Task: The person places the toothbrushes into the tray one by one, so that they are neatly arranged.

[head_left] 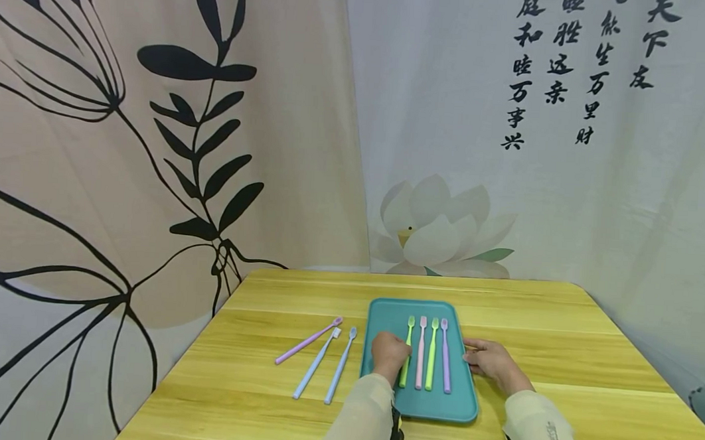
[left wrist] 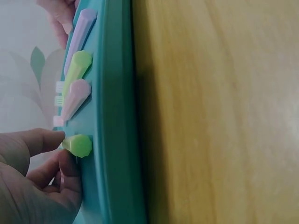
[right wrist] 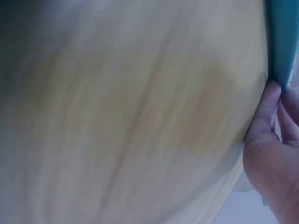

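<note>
The left hand (head_left: 389, 353) pinches the leftmost green brush (left wrist: 80, 145) on the tray (head_left: 435, 408); the right hand (head_left: 492, 361), partly hidden, seems to grip its right rim.

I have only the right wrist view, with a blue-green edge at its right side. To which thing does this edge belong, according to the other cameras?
Observer: It is the rim of a tray.
Operator: Thank you. And what does the left grip do?
Observer: The left grip pinches a green toothbrush by its handle.
Operator: Are there also toothbrushes outside the tray?
Observer: Yes, one purple toothbrush and two blue toothbrushes lie to the left of it.
</note>
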`<state>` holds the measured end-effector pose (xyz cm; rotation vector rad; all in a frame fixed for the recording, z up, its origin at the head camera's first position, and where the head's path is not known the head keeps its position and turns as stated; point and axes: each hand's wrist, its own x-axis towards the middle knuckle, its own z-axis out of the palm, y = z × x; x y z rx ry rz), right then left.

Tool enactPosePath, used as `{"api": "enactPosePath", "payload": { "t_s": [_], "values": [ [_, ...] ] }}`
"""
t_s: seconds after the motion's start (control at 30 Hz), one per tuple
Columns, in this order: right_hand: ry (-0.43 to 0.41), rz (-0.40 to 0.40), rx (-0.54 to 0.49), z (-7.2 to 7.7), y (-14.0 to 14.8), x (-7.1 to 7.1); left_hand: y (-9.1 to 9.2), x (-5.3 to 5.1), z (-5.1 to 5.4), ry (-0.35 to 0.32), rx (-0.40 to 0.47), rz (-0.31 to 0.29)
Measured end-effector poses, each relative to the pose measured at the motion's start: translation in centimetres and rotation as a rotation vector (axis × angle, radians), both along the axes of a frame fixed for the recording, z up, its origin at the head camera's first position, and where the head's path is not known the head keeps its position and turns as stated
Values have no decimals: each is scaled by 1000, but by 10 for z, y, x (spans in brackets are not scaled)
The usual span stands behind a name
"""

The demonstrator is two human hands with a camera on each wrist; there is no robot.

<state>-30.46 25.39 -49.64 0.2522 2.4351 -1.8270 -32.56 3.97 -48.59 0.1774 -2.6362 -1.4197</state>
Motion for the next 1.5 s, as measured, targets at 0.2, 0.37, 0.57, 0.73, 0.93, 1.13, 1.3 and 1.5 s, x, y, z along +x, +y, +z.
{"api": "enactPosePath", "payload": {
  "t_s": [0.2, 0.37, 0.57, 0.73, 0.93, 1.13, 1.3, 1.5],
  "values": [
    [-10, 9, 0, -2, 2, 0, 0, -1, 0, -12, 11, -3],
    [-12, 8, -2, -1, 1, 0, -2, -2, 1, -11, 46, -21],
    [0, 4, 9, 0, 0, 0, -7, -5, 6, 39, -9, -32],
    [0, 6, 6, 0, 0, 0, -13, -8, 14, 38, -5, -74],
    [1, 6, 6, 0, 0, 0, -25, -16, 19, 59, 31, -147],
    [-16, 1, 2, -1, 1, -2, -41, -27, 27, 110, 67, -165],
    [-23, 3, 12, 0, 1, -1, -58, -35, 33, 118, 101, -178],
    [-24, -10, 23, 1, 0, -1, -76, -39, 42, 128, 149, -183]
  ]
}}
